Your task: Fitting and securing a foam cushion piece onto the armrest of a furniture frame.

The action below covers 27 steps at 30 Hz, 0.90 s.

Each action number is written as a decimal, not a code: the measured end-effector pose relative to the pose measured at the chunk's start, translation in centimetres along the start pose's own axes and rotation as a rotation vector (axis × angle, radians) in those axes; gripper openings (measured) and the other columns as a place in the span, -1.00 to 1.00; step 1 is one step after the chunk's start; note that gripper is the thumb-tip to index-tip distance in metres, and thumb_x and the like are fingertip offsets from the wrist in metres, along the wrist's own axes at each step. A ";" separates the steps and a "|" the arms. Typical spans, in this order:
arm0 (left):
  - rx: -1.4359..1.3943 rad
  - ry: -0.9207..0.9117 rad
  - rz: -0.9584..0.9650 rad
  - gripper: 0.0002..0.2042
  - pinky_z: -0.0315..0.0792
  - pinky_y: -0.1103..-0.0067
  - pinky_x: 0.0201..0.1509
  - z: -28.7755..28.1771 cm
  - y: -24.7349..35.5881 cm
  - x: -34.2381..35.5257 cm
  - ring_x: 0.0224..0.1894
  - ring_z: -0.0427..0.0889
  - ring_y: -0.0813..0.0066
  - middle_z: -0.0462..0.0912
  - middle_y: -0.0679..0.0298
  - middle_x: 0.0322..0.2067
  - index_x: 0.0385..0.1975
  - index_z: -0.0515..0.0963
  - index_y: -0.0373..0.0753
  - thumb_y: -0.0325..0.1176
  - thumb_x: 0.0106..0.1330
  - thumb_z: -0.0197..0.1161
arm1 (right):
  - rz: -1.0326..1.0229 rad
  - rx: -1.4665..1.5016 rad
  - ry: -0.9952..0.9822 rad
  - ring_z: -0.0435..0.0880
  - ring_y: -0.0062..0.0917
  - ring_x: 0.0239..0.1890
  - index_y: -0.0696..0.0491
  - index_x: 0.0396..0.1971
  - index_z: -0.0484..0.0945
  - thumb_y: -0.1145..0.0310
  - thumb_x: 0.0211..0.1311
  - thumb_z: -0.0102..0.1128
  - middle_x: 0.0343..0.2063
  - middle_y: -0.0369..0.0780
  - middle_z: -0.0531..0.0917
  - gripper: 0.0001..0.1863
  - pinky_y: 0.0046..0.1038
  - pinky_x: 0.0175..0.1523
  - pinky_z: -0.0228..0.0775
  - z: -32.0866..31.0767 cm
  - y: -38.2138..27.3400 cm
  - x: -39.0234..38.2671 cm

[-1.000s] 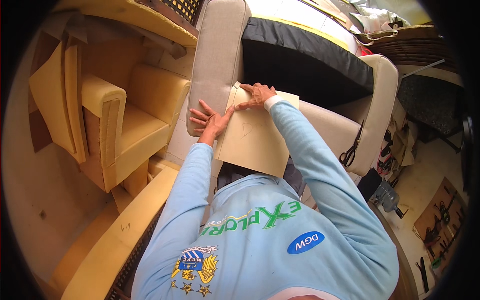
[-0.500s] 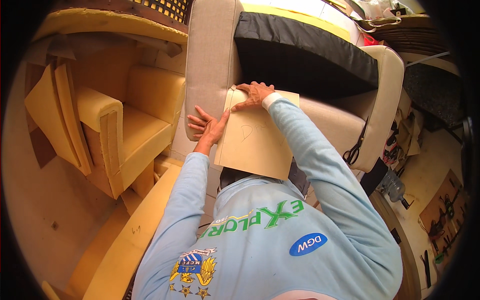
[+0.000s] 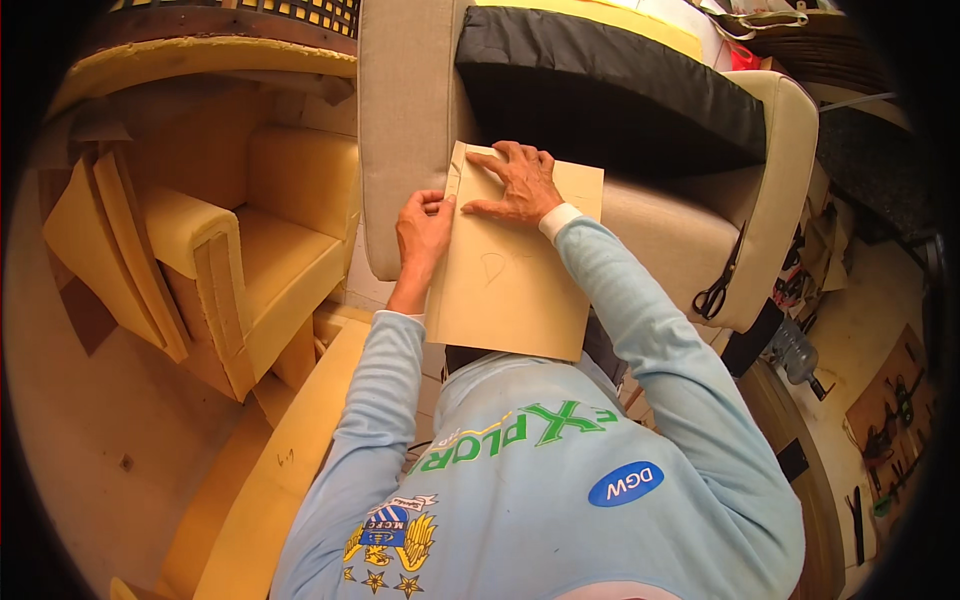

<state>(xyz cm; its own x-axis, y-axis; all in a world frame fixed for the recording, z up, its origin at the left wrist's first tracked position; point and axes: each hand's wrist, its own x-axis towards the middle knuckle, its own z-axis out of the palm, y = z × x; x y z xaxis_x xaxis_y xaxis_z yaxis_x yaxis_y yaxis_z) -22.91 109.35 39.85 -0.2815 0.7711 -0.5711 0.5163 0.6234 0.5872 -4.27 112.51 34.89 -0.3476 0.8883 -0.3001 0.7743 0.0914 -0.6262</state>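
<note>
In the head view, had a flat cream panel (image 3: 515, 290) laid over the front of a grey-beige upholstered seat (image 3: 660, 220), just beside the armrest (image 3: 405, 120) on the left, its near end reaching the lap. Saw faint pencil marks on the face of the panel and a narrow band (image 3: 451, 183) along its left edge. Rested the right hand (image 3: 525, 188) palm down on the upper part of the panel, fingers splayed and clenched on nothing, thumb pointing toward the band. Set the left hand (image 3: 424, 230) at the left edge of the panel, fingers curled inward and thumb near the band; could not tell whether pinching the edge or only pressing against it.

Wore a light blue long-sleeved shirt (image 3: 520, 520) with printing and badges on the front. Beyond the right hand, saw black cloth (image 3: 600, 105) covering the inner part of the seat. Near its right end, noticed dark-handled scissors (image 3: 711, 302) against the front, blades up. Over to the left, saw a yellow foam-padded armchair (image 3: 290, 250) with flat foam pieces (image 3: 125, 260) leaning beside it, and nearer, a long yellow padded piece (image 3: 265, 490) running along the lower left. Over to the right, made out a clear plastic bottle (image 3: 795, 352) and, beyond it, a brown board (image 3: 895, 425) with tools on it.
</note>
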 end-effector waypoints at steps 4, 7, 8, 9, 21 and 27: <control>0.112 0.062 -0.005 -0.72 0.58 0.44 -0.15 -0.8 0.7 1.0 -0.29 0.75 0.31 0.77 0.14 -0.34 -0.25 0.65 -0.31 -0.20 0.22 0.37 | 0.013 0.025 0.033 0.30 -0.23 0.23 -0.38 0.29 0.47 -0.47 -0.15 0.31 0.21 -0.13 0.40 -0.07 -0.08 0.32 -0.07 0.3 -1.0 0.3; 0.214 0.039 -0.023 -0.71 0.58 0.44 -0.14 -0.8 1.2 2.2 -0.29 0.75 0.31 0.77 0.15 -0.35 -0.27 0.67 -0.29 -0.18 0.18 0.37 | 0.085 -0.055 -0.119 0.34 -0.24 0.20 -0.38 0.30 0.47 -0.52 -0.12 0.23 0.16 -0.13 0.46 -0.07 -0.11 0.28 -0.03 0.1 -1.7 1.0; 0.255 -0.016 -0.046 -0.70 0.58 0.43 -0.15 -0.7 1.2 2.6 -0.29 0.75 0.31 0.77 0.15 -0.35 -0.27 0.67 -0.28 -0.17 0.16 0.37 | 0.086 -0.049 -0.157 0.35 -0.24 0.20 -0.37 0.29 0.48 -0.54 -0.12 0.20 0.15 -0.14 0.48 -0.07 -0.11 0.26 0.00 -0.1 -1.7 1.3; 0.257 0.008 -0.025 -0.70 0.58 0.43 -0.15 -0.5 1.2 2.9 -0.29 0.75 0.31 0.77 0.15 -0.35 -0.27 0.67 -0.28 -0.17 0.16 0.37 | 0.116 -0.076 -0.232 0.36 -0.24 0.20 -0.37 0.28 0.50 -0.56 -0.11 0.17 0.13 -0.14 0.50 -0.07 -0.12 0.24 0.02 -0.3 -1.8 1.5; 0.510 -0.108 -0.117 -0.74 0.55 0.31 -0.02 -0.5 2.6 5.5 -0.11 0.72 0.16 0.77 0.17 -0.22 -0.26 0.69 -0.09 -0.12 0.11 0.34 | 0.232 0.009 -0.459 0.35 -0.27 0.25 -0.41 0.29 0.47 -0.61 -0.21 0.22 0.17 -0.19 0.51 0.00 -0.17 0.24 0.05 -1.2 -2.0 3.6; 0.613 -0.074 -0.113 -0.73 0.56 0.30 -0.02 0.0 3.9 4.7 -0.12 0.72 0.11 0.76 0.14 -0.21 -0.26 0.68 -0.10 -0.12 0.12 0.32 | 0.236 0.037 -0.469 0.34 -0.25 0.25 -0.41 0.28 0.48 -0.62 -0.21 0.21 0.18 -0.18 0.50 -0.01 -0.16 0.25 0.05 -0.9 -1.5 3.6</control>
<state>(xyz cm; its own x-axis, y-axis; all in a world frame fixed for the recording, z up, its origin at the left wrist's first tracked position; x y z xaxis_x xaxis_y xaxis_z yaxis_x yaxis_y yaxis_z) -22.22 115.40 39.44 -0.3157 0.6801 -0.6617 0.8629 0.4958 0.0979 -6.25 115.93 35.41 -0.3722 0.5849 -0.7206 0.8439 -0.1100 -0.5251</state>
